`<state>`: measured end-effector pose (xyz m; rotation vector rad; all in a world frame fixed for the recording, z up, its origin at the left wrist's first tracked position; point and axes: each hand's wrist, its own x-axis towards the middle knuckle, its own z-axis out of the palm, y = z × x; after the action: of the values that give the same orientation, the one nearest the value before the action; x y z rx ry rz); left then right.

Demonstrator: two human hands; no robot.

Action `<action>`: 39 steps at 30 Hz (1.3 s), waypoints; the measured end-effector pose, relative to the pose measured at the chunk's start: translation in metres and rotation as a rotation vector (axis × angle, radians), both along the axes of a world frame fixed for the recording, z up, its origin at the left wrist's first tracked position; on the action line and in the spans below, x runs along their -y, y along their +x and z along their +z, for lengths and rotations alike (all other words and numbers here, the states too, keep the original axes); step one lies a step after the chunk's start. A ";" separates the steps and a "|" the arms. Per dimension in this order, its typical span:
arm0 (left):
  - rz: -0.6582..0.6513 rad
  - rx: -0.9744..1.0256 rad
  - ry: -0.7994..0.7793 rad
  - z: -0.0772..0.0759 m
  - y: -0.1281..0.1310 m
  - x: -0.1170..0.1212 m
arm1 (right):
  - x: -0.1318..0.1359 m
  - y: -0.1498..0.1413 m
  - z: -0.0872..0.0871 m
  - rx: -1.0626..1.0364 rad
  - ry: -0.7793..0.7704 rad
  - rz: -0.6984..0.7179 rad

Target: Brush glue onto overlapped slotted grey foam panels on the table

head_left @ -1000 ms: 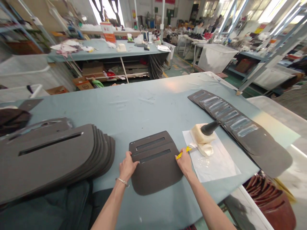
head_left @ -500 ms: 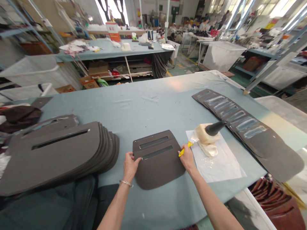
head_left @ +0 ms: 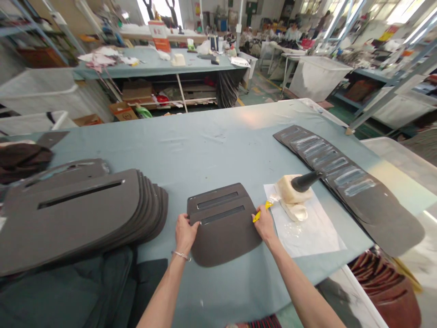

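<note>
On the table in front of me lies a dark brown-grey panel (head_left: 223, 241) with rounded corners and two long slots, seemingly two overlapping pieces. My left hand (head_left: 185, 234) pinches its left edge near the lower slot, thumb on top. At the opposite edge, my right hand (head_left: 265, 224) holds a yellow-handled brush (head_left: 262, 212) and also touches the panel. The brush's pale bristles point toward a cream container (head_left: 286, 190) with a black cone-shaped piece (head_left: 305, 181) sticking out. That container stands on a white sheet (head_left: 321, 234) spotted with glue-like drips.
A thick stack of slotted dark panels (head_left: 90, 218) sits at left, beside dark fabric (head_left: 64, 291). Overlapping panels with shiny smeared strips (head_left: 392, 218) fan out at right. Reddish-brown pieces (head_left: 392, 291) lie below the table's right edge. Another table (head_left: 136, 68) stands behind.
The view has shifted slightly. My hands keep their hold on the panel's two edges and the brush stays in my right hand; the panel has barely moved on the table.
</note>
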<state>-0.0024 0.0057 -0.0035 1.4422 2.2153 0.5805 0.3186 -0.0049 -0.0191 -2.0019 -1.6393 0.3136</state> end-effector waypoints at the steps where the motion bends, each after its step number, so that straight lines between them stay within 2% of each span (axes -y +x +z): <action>1: -0.004 -0.010 0.010 0.001 0.001 0.001 | 0.001 -0.001 0.001 0.004 0.001 0.000; 7: 0.014 -0.078 0.088 0.013 0.006 0.007 | 0.000 -0.002 0.008 0.118 0.068 -0.004; 9: 0.026 -0.102 0.123 0.025 0.001 0.017 | 0.000 0.000 0.011 0.141 0.106 -0.008; 11: 0.031 -0.156 0.180 0.045 -0.011 0.037 | 0.005 0.002 0.014 0.145 0.132 0.002; 14: 0.120 -0.340 0.288 0.086 -0.043 0.081 | 0.018 0.009 0.017 0.148 0.155 0.038; 17: 0.395 -0.610 0.314 0.124 -0.090 0.131 | 0.026 0.016 0.013 0.163 0.180 0.059; 19: 0.542 -0.719 0.228 0.140 -0.126 0.162 | 0.026 0.012 0.011 0.149 0.193 0.074; 20: 0.566 -0.719 0.166 0.146 -0.144 0.175 | 0.025 0.005 0.012 0.129 0.199 0.096; 22: 0.543 -0.593 0.041 0.155 -0.173 0.195 | 0.025 -0.018 0.020 0.060 0.219 0.158; 24: 0.502 -0.389 -0.052 0.160 -0.185 0.204 | 0.029 -0.053 0.037 -0.053 0.236 0.238; 25: 0.485 -0.292 -0.079 0.161 -0.182 0.204 | 0.034 -0.073 0.048 -0.125 0.228 0.291; 27: 0.443 -0.116 -0.088 0.158 -0.160 0.198 | 0.050 -0.112 0.076 -0.300 0.139 0.462; 30: 0.420 0.195 -0.004 0.141 -0.095 0.185 | 0.082 -0.160 0.114 -0.533 -0.128 0.762; 32: 0.387 0.446 -0.008 0.125 -0.049 0.179 | 0.100 -0.178 0.126 -0.586 -0.223 0.842; 34: 0.300 0.717 -0.050 0.108 -0.018 0.175 | 0.110 -0.181 0.122 -0.551 -0.222 0.801; 35: 0.269 0.774 -0.071 0.100 -0.009 0.175 | 0.112 -0.177 0.115 -0.514 -0.201 0.751; 37: 0.246 0.675 -0.080 0.085 -0.004 0.176 | 0.111 -0.163 0.095 -0.437 -0.148 0.639; 39: 0.244 0.373 -0.078 0.071 -0.008 0.180 | 0.106 -0.144 0.075 -0.372 -0.110 0.560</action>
<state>-0.0106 -0.1746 0.0674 0.9402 2.0950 0.7646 0.1751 -0.1111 0.0556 -1.4016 -1.9241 0.9333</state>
